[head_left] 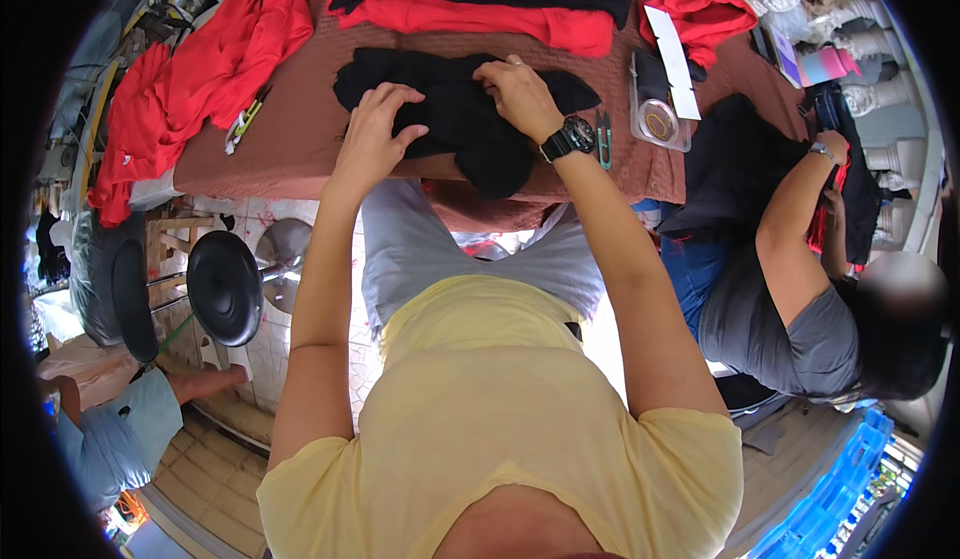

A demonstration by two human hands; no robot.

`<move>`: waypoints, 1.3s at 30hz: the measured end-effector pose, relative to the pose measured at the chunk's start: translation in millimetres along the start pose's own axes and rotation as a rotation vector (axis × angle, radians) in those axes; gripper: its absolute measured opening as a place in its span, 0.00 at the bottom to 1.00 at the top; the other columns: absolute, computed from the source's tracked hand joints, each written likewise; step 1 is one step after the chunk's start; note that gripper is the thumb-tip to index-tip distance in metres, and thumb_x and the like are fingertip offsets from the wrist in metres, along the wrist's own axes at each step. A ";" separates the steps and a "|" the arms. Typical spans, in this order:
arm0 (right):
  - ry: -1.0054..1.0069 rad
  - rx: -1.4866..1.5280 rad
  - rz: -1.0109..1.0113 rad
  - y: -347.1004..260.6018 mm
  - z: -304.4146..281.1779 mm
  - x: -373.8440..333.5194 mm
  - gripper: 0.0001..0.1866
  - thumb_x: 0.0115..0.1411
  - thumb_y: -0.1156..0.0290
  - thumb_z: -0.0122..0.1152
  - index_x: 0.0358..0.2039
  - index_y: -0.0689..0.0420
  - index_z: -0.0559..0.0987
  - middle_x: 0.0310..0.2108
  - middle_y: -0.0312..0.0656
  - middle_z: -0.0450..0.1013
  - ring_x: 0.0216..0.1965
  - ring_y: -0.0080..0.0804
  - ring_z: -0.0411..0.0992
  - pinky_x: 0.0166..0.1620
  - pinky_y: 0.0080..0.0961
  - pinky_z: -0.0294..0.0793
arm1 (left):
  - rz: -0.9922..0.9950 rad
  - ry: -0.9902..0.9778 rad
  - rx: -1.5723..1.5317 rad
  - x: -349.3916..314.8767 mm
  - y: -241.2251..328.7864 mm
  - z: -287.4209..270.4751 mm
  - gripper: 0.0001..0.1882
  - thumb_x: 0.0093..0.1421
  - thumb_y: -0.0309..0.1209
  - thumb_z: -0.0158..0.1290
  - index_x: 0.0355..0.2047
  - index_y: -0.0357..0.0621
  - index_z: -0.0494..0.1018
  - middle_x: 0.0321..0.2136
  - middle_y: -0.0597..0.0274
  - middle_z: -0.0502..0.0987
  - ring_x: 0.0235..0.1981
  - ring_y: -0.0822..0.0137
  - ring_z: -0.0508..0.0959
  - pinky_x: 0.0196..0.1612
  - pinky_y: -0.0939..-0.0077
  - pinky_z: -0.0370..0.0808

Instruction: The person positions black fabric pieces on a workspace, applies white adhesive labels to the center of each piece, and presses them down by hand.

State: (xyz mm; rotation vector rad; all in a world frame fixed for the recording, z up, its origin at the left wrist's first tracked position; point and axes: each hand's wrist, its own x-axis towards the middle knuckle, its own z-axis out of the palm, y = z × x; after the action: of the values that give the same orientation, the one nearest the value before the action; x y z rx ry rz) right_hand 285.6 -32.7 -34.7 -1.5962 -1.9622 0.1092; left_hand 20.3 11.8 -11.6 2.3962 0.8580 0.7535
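A black cloth piece [450, 109], perhaps a garment, lies rumpled on the brown-covered table [270, 149] in front of me. Its lower end droops over the near edge. My left hand [378, 134] rests at the cloth's left side, thumb and fingers spread apart. On the far right part of it, my right hand [520, 97] has its fingers bent down and together, pinching the fabric. A black wristwatch [570, 137] is on my right wrist. Beside that wrist lie small green-handled thread snips [603, 139].
Red garments [210, 84] are heaped at the left, near a yellow-and-white cutter [243, 124]. Folded black and red clothes [480, 19] lie at the back. A clear plastic box [660, 114] and white strip [673, 59] sit right. Another person [790, 289] handles dark cloth; round black stools [225, 287] stand left.
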 end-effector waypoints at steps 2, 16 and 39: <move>0.102 0.060 0.043 5.2 1.1 -1.3 0.10 0.55 0.82 0.64 0.38 0.61 0.83 0.36 0.46 0.82 0.39 0.48 0.79 0.45 0.39 0.78 | -0.023 -0.014 -0.034 -6.0 -8.2 -0.7 0.23 0.55 0.28 0.67 0.52 0.43 0.76 0.50 0.57 0.76 0.55 0.51 0.74 0.58 0.58 0.70; 0.176 0.210 0.784 -19.4 -164.1 -194.6 0.12 0.58 0.82 0.69 0.43 0.63 0.83 0.40 0.47 0.81 0.39 0.31 0.80 0.42 0.29 0.79 | -0.161 -0.029 -0.337 -17.2 -31.8 -2.4 0.24 0.55 0.28 0.68 0.53 0.46 0.78 0.54 0.59 0.77 0.56 0.55 0.77 0.58 0.66 0.73; -0.081 1.887 0.259 2.0 -114.9 -2.2 0.30 0.72 0.40 0.50 0.52 0.56 0.77 0.41 0.37 0.78 0.43 0.30 0.76 0.53 0.37 0.75 | -0.626 0.012 -1.494 41.4 -8.4 -111.6 0.35 0.71 0.59 0.47 0.66 0.44 0.68 0.56 0.58 0.79 0.57 0.63 0.79 0.58 0.70 0.76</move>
State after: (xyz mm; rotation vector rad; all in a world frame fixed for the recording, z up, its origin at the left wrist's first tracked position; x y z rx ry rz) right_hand 344.2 -68.6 57.4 -0.4272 -0.7761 1.5455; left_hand -27.0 73.7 78.8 0.7511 0.5921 0.7156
